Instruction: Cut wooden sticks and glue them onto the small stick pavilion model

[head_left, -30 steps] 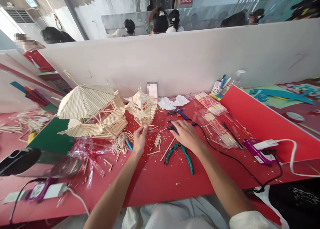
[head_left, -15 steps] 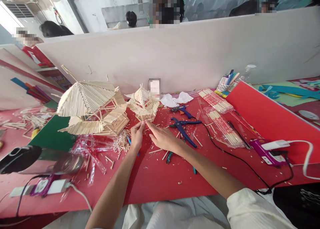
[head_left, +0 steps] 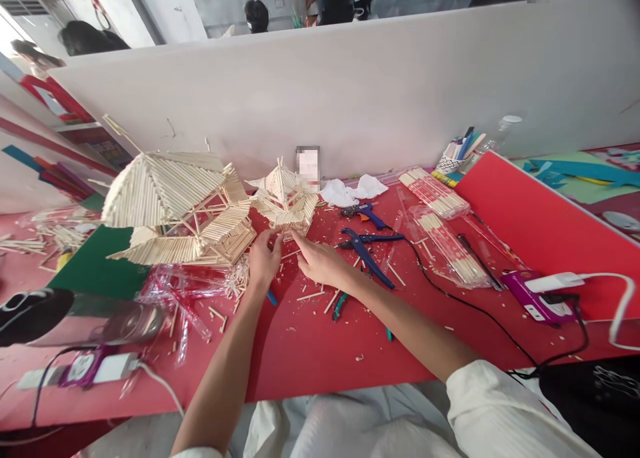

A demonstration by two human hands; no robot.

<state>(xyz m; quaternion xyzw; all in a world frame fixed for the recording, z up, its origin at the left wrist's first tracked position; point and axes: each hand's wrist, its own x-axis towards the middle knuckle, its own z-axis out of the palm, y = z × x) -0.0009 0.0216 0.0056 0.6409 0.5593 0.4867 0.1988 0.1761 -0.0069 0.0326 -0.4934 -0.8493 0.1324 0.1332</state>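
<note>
A small pavilion model (head_left: 284, 201) made of wooden sticks stands at the middle back of the table. My left hand (head_left: 265, 258) is at its front left, thumb and forefinger apart, with nothing visible between them. From the right, my right hand (head_left: 320, 261) reaches its stretched forefinger to the model's front base and seems to touch it; the other fingers are loosely bent. Left of my hands stands a larger stick pavilion (head_left: 170, 191) with a slatted roof. Beneath my left hand a blue tool handle (head_left: 271, 298) pokes out.
Blue cutters (head_left: 367, 258) and a blue glue gun (head_left: 367, 213) lie right of my hands. Further right are packs of wooden sticks (head_left: 453, 255), a red board (head_left: 550, 231) and a purple power strip (head_left: 535, 298). A dark-lidded bottle (head_left: 100, 318) lies at the left. Loose sticks and a cord cross the table.
My left hand has drawn slightly left, its thumb and forefinger parting from a pinch. My right forefinger stays at the small model's front. The view has tilted down a little.
</note>
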